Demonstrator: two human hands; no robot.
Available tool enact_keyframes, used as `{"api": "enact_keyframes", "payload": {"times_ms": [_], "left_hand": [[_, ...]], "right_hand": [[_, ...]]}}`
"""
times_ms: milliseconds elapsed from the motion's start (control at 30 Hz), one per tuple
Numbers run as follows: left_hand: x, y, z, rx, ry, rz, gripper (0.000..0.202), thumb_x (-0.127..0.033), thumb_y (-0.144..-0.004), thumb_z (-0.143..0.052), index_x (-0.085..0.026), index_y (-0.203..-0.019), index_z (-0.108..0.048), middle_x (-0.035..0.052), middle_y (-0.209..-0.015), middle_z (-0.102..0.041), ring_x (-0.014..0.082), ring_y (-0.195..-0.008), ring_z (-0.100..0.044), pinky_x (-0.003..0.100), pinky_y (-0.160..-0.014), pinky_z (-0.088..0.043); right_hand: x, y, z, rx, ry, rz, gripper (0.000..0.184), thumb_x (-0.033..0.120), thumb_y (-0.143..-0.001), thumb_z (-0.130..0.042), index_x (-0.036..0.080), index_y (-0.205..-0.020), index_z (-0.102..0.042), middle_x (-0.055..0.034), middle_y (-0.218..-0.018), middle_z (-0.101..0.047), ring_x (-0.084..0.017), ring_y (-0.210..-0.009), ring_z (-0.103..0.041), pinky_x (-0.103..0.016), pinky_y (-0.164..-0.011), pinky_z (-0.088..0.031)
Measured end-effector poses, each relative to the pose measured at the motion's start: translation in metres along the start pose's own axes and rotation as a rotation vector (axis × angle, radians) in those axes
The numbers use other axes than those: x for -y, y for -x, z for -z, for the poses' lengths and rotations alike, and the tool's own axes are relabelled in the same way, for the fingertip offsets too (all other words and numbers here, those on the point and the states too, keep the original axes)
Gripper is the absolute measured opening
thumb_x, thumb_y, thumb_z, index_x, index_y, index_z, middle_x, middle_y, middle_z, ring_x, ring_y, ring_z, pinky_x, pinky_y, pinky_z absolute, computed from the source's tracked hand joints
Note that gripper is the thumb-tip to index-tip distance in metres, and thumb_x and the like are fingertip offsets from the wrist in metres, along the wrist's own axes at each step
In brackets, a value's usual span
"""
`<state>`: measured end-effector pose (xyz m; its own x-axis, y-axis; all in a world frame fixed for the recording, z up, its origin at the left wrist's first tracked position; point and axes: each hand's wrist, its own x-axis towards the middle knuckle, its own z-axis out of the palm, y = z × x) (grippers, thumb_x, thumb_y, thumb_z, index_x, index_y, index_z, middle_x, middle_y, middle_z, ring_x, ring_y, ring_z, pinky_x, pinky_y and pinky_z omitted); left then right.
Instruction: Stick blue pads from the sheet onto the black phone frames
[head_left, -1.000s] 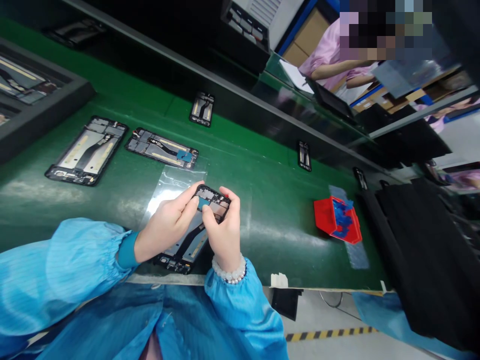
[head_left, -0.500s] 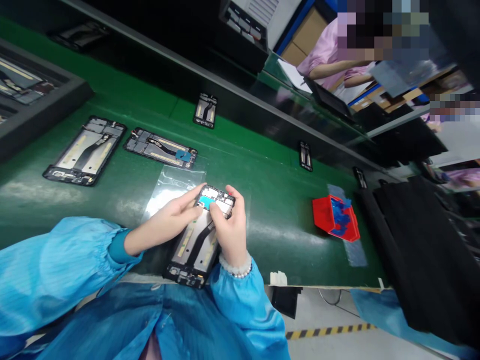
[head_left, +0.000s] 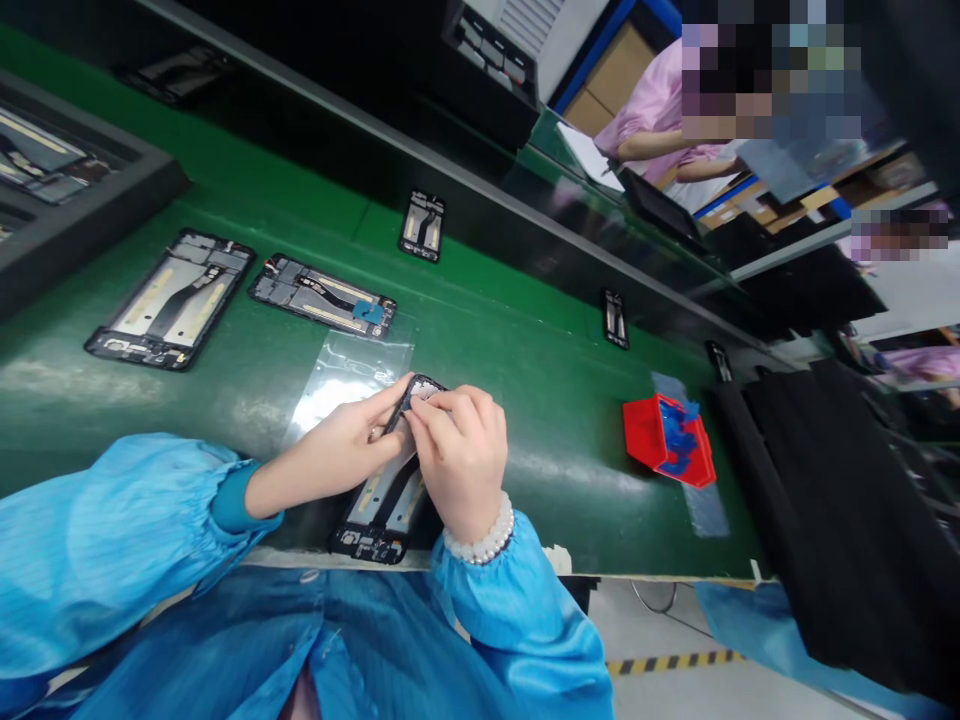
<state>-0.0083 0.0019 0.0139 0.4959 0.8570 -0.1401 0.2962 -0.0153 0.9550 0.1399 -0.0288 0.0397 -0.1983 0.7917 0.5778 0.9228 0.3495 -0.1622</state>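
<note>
A black phone frame with gold strips lies in front of me on the green belt, its near end at the belt's edge. My left hand grips its far left corner, fingers pinched on the rim. My right hand is closed over the frame's far end, fingertips pressed on the top part and hiding it. A clear plastic sheet lies under and behind the frame.
Two more phone frames lie at the left, smaller ones further along the belt. A dark tray stands far left. A red bin holds blue pieces. A person in pink sits beyond the rail.
My right hand has moved over the frame's far end, covering the blue piece seen there before. The frame has stayed in place under both hands.
</note>
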Motion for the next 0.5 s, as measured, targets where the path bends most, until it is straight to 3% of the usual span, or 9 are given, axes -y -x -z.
{"api": "enact_keyframes", "payload": {"times_ms": [267,500], "left_hand": [[-0.006,0.006,-0.002,0.008,-0.117,-0.043,0.065,-0.029,-0.084,-0.042,-0.008,-0.144,-0.029,-0.0083,-0.053,-0.037,0.0102,-0.047,-0.038,0.02,-0.044,-0.031],[-0.012,0.008,-0.001,0.002,-0.222,-0.11,0.067,-0.028,-0.083,-0.037,0.002,-0.142,-0.028,-0.0091,-0.05,-0.032,0.011,-0.043,-0.033,0.021,-0.04,-0.025]], "right_hand": [[0.006,-0.001,0.007,0.098,0.091,0.056,0.007,0.019,-0.084,-0.061,0.019,-0.078,-0.064,0.0004,-0.079,-0.065,-0.016,-0.085,-0.055,-0.031,-0.074,-0.037],[0.006,0.003,0.002,0.064,0.07,0.072,0.015,0.018,-0.089,-0.052,0.018,-0.077,-0.061,0.0003,-0.071,-0.062,-0.014,-0.078,-0.055,-0.03,-0.075,-0.038]]}}
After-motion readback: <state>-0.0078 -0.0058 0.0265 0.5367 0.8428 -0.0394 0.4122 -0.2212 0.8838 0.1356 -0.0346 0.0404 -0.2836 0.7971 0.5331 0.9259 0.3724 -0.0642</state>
